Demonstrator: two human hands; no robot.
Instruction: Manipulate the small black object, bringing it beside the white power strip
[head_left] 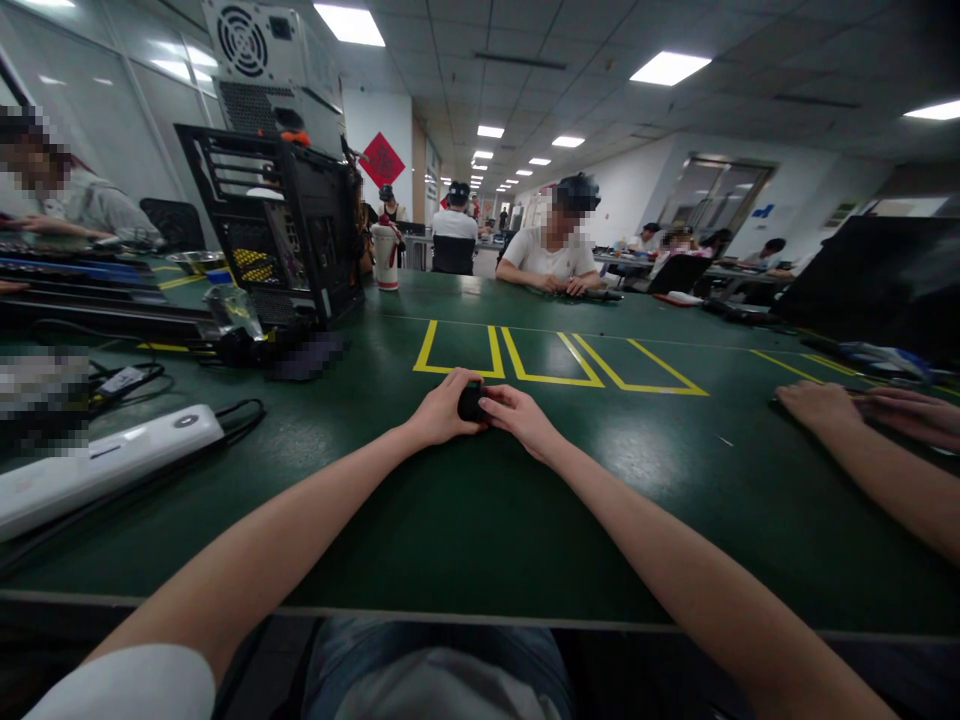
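Note:
A small black rounded object [470, 403] is held between my two hands, just above or on the green table [480, 520]; its exact kind is too small to tell. My left hand [442, 408] curls around its left side, with the fingers over the top and the thumb below. From the right, my right hand [520, 418] closes on its edge with thumb and fingertips. Ahead of my hands, yellow tape outlines [551, 380] mark the tabletop.
To the left stand an open black computer case [300, 230], a white power strip [112, 460] and cables. A paper cup [386, 258] is beyond. A co-worker's hands [825, 405] rest at the right; another person [555, 245] sits opposite. A dark monitor [877, 280] is at far right.

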